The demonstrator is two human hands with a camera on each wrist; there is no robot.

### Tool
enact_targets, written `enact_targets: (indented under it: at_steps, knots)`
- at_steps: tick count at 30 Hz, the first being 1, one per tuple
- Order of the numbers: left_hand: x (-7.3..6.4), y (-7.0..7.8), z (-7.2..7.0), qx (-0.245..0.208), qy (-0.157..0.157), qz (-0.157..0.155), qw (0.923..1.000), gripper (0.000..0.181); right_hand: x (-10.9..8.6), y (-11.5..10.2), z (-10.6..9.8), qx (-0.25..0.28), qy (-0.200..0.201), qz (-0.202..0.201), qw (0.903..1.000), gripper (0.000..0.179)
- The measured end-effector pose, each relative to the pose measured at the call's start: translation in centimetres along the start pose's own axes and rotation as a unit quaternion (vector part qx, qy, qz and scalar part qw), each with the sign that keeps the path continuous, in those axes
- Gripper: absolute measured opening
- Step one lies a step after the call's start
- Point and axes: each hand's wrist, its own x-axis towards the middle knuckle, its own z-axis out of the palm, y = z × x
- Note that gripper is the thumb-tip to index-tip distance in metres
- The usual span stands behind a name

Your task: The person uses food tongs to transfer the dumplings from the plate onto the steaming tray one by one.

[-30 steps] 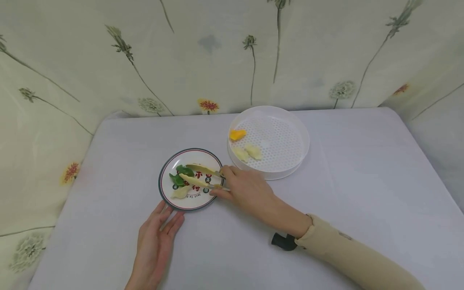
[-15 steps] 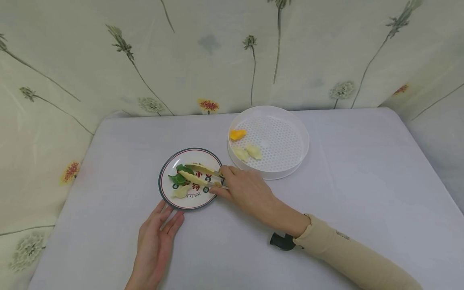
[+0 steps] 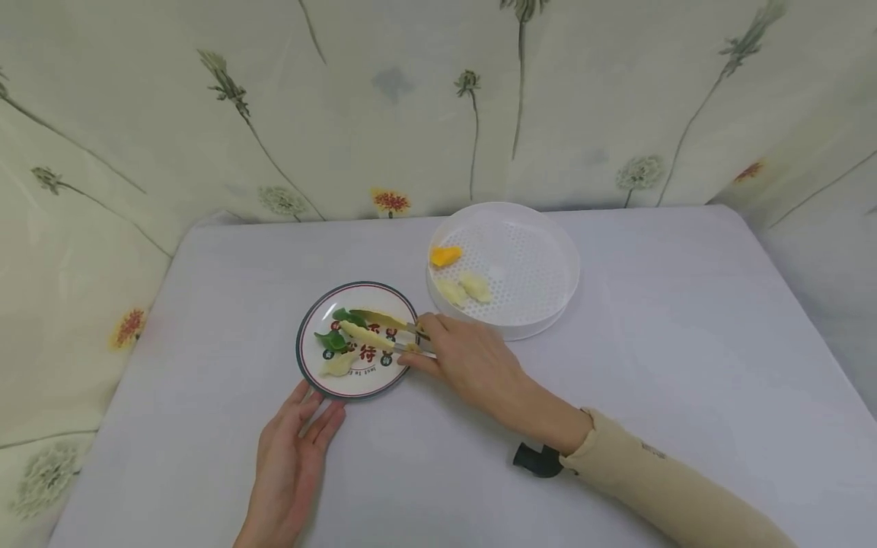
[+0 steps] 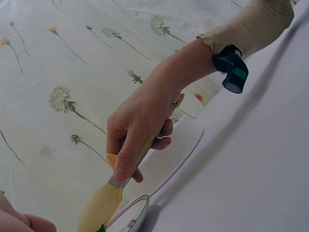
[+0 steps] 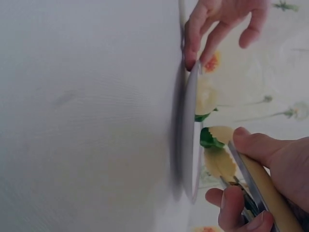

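My right hand (image 3: 473, 369) grips tongs (image 3: 370, 337) with pale yellow tips, held over a white plate (image 3: 404, 304) with a dark banded rim. Between the tong tips is a green dumpling-shaped piece (image 5: 208, 138), close above the plate in the right wrist view. A second green piece (image 3: 333, 341) and a cream dumpling-shaped piece (image 3: 338, 365) lie on the plate's left side. My left hand (image 3: 293, 457) has its fingers extended, fingertips touching the plate's near-left rim. Only part of the left hand (image 4: 21, 220) shows in the left wrist view.
Behind and right of the plate stands a round white tray (image 3: 570, 285) with a perforated bottom. It holds a yellow piece (image 3: 446, 256) and two cream pieces (image 3: 474, 287) at its left side. A flowered cloth (image 3: 411, 114) hangs behind the white-covered table (image 3: 685, 342).
The two green pieces now show a wider gap between them; the lower one sits slightly further left. Both hands keep nearly the same place, and the head view has shifted slightly.
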Motion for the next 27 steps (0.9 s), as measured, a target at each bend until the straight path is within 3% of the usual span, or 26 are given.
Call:
enact_targets:
  at_steps: [9,20,27]
  knots:
    - [-0.1,0.0,-0.1,-0.005,0.001,0.001,1.0,0.066,-0.3,0.4,-2.7,0.003,-0.031,0.059,0.9978,0.05]
    - [0.0,-0.1,-0.1,-0.011,-0.001,0.003,0.9999,0.067,-2.0,4.9,-5.4,-0.021,0.057,0.105,0.9926,0.05]
    - [-0.1,-0.1,-0.1,-0.016,-0.002,0.002,0.9999,0.067,-3.0,7.0,-5.4,-0.038,0.076,0.122,0.9888,0.049]
